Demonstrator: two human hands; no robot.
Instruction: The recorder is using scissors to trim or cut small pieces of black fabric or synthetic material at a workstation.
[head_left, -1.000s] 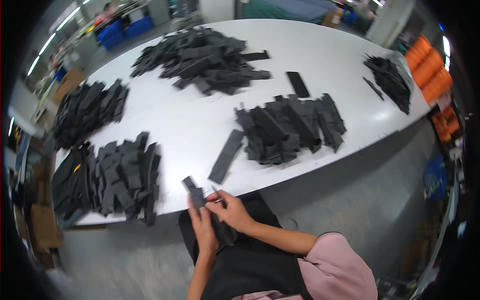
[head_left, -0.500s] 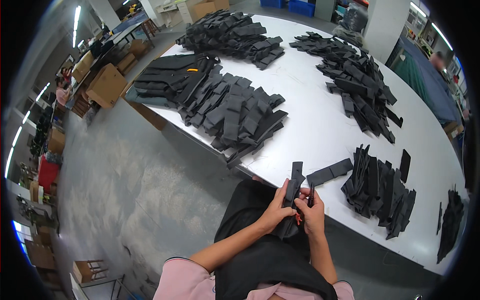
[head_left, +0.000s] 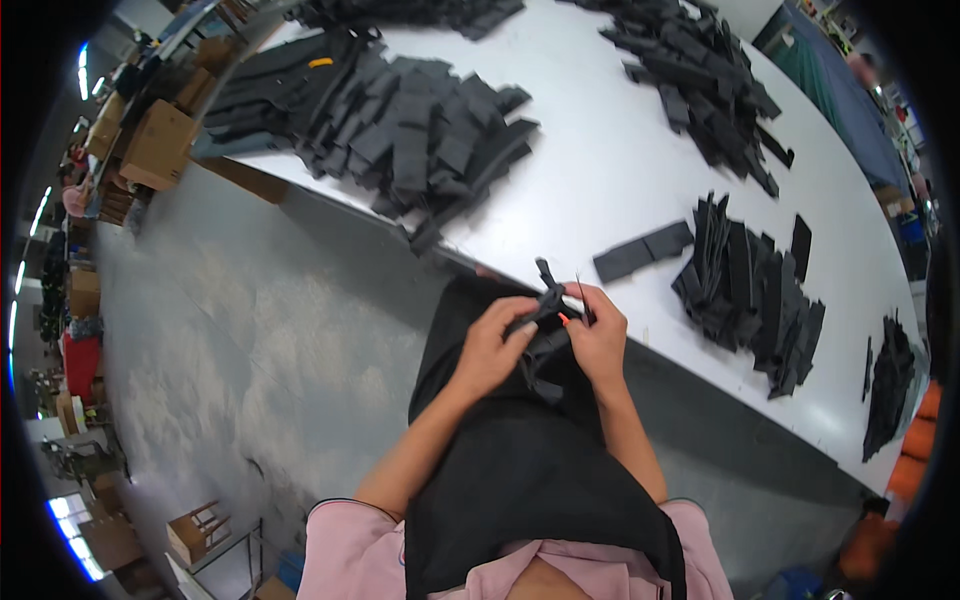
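- Gripping a black flat fabric strap piece over the lap at the table edge: left hand, right hand, both closed on it
- white long worktable carries heaps of black strips
- grey concrete floor, brown cardboard boxes far left

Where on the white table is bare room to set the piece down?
Bare table runs between the big left pile and the far pile. A smaller patch lies beyond the flat strip. Crowded: the right stack, close to that strip. Both hands hold a black piece at the table's edge.
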